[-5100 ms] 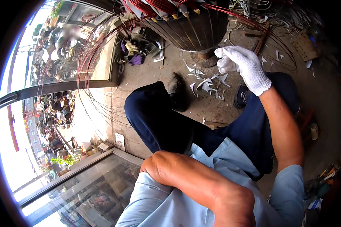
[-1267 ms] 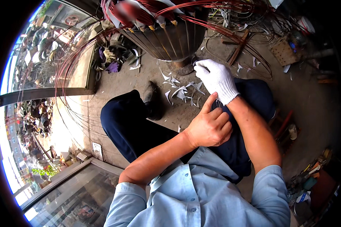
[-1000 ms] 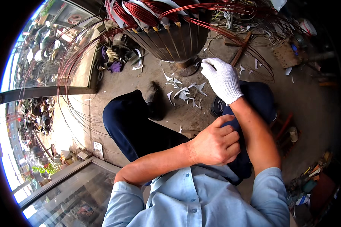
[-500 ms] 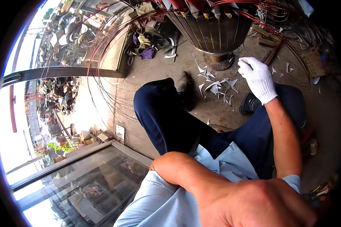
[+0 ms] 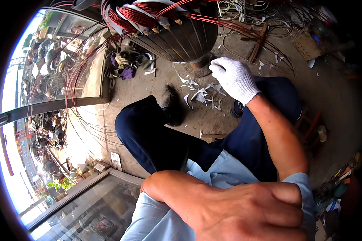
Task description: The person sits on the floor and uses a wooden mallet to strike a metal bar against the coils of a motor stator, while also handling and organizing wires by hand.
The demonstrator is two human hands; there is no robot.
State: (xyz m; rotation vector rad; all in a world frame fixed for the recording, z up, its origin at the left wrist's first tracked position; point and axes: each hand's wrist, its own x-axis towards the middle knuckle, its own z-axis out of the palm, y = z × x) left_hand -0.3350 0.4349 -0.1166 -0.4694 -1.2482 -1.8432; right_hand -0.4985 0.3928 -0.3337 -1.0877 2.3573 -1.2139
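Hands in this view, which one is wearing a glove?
Your right hand, in a white knit glove; your left hand, at the view's lower edge, is bare.

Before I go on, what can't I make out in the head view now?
All head view:
Left hand: lower part cut off by the bottom edge; fingertips out of sight.
Right hand: palm hidden by its gloved back.
Drum: upper end cut off by the top edge.
Right shoe: partly hidden by trouser leg.
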